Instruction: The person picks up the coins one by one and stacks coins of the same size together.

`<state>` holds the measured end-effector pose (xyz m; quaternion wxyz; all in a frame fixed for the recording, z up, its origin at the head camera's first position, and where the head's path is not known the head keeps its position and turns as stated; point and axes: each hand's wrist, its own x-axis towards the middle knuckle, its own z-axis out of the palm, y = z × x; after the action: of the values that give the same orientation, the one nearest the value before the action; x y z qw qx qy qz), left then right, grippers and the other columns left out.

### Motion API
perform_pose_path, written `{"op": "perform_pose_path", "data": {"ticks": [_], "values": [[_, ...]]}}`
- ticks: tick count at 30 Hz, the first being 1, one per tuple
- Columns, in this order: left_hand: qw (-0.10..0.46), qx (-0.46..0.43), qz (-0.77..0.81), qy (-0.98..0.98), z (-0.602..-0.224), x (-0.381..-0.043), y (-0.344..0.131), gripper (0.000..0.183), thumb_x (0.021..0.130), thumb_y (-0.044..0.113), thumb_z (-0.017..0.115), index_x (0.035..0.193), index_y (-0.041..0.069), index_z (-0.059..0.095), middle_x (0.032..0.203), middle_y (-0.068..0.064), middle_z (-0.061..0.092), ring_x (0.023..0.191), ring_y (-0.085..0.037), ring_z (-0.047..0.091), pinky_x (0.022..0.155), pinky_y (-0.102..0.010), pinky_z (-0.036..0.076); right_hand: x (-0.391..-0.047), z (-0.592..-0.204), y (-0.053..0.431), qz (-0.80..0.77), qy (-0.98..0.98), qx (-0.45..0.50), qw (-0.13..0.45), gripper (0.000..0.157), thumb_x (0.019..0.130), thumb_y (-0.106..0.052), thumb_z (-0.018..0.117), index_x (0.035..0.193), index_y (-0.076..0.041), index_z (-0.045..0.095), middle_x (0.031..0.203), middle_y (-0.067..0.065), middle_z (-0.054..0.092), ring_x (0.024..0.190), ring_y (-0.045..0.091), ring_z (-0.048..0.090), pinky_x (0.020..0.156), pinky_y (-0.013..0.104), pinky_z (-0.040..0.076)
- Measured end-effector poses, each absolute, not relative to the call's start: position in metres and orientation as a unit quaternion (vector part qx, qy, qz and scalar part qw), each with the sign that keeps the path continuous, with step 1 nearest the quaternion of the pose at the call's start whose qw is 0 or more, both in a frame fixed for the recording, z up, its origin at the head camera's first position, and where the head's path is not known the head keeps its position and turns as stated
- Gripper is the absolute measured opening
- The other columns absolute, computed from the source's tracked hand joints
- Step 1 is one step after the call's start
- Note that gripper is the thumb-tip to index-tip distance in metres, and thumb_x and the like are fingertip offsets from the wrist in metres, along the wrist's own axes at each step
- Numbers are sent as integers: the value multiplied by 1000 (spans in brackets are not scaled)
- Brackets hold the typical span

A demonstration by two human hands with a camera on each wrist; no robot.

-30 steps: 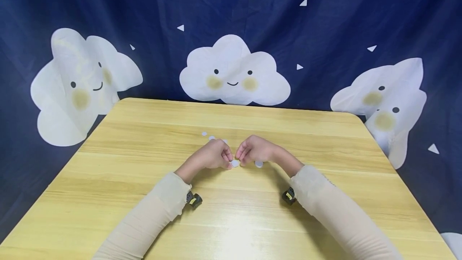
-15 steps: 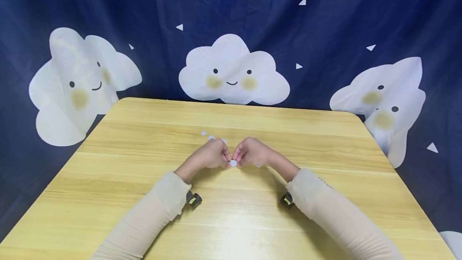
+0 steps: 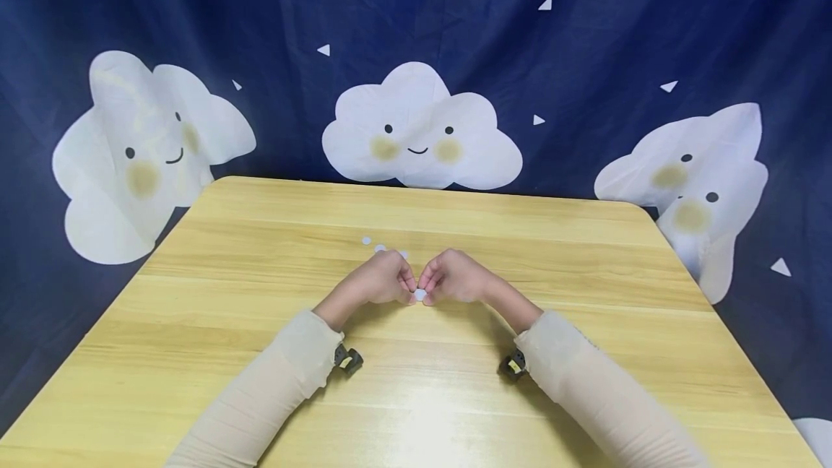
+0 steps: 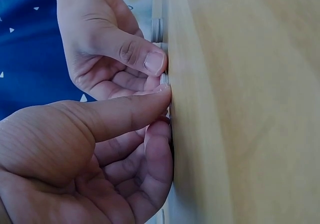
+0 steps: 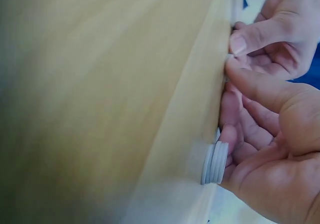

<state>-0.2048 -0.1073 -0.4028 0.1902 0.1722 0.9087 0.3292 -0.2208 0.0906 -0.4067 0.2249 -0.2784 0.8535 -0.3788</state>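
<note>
A low stack of pale grey, coin-like discs point(image 3: 419, 295) lies on the table between my two hands. My left hand point(image 3: 383, 279) pinches its left side with thumb and curled fingers. On the opposite side, my right hand point(image 3: 455, 276) pinches it the same way, the thumbs almost meeting. In the left wrist view only the edge of these discs point(image 4: 164, 78) shows between the thumbs. A second stack of discs point(image 5: 215, 163) stands right beside my right hand's fingers in the right wrist view; that hand hides it in the head view.
Beyond my left hand, a small disc point(image 3: 367, 240), a larger disc point(image 3: 380, 248) and a partly covered disc point(image 3: 404, 254) lie in a slanting row on the wooden table point(image 3: 416, 374). A dark blue curtain point(image 3: 416, 13) with clouds hangs behind the far edge.
My right hand has moved a little left and closed in on the discs, which shifted slightly left. It now covers the right-hand stack. My left hand has stayed nearly still.
</note>
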Motion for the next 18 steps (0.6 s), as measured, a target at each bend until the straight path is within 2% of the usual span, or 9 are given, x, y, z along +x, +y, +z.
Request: {"op": "perform_pose_path", "data": {"ticks": [18], "values": [[194, 172, 328, 908, -405, -205, -108, 14, 80, 7, 86, 81, 9, 72, 76, -1, 67, 72, -15, 60, 65, -26, 50, -218, -408, 93, -379, 851, -300, 208, 16, 80, 4, 83, 92, 0, 74, 83, 3, 72, 78, 11, 66, 77, 24, 57]]}}
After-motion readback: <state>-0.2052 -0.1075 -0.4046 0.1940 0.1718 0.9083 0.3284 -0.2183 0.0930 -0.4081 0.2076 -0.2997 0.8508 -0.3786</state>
